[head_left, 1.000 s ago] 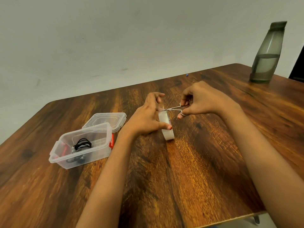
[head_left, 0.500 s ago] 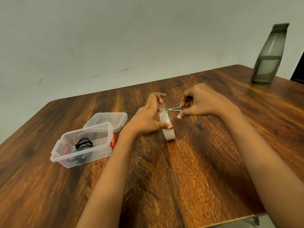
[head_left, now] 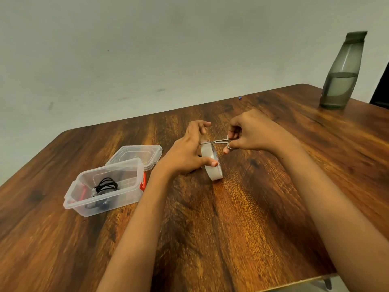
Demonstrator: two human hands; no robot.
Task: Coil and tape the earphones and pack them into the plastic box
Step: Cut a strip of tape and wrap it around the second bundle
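Nothing's really shifted: left hand (head_left: 185,157) still pinches the upright tape roll (head_left: 212,165), right hand (head_left: 250,133) grips scissors (head_left: 219,141) at its top, coiled earphones (head_left: 106,186) sit in the plastic box (head_left: 130,199), so the cut's probably still pending.

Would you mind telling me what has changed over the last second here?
Nothing visibly moved. The left hand still holds the tape roll upright on the table, the right hand still holds the scissors at its top, and the earphones still lie in the open box.
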